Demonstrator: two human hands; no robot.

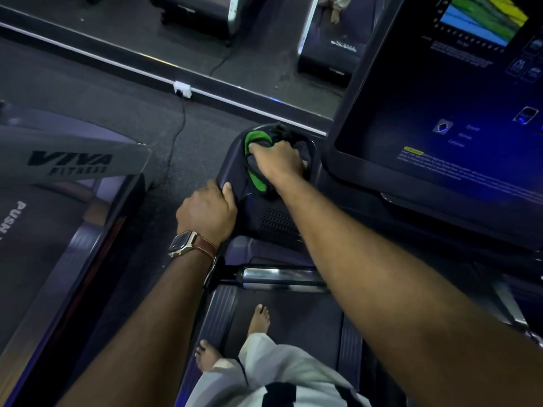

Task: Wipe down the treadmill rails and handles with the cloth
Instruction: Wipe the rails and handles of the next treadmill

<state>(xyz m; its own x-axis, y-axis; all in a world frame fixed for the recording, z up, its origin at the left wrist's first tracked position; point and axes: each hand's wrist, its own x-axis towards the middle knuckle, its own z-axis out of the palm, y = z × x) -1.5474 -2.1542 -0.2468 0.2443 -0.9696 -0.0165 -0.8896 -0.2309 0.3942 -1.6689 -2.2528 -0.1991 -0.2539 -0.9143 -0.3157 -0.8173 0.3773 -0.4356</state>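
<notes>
Cloth in the console's left tray.
I see the right hand gripping the cloth; the left hand, beside it, clasps the console edge.

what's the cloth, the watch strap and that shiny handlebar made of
Cloth: soft fabric, green and dark grey, bunched up, maybe microfibre.
Watch strap: looks like brown leather, pale stitching along its edge.
Handlebar: probably polished metal, with mirror-like highlights.

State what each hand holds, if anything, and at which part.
The right hand grips the bunched green and dark cloth from above, pressing it into the console's cup recess. The left hand grips the console's left edge.
</notes>
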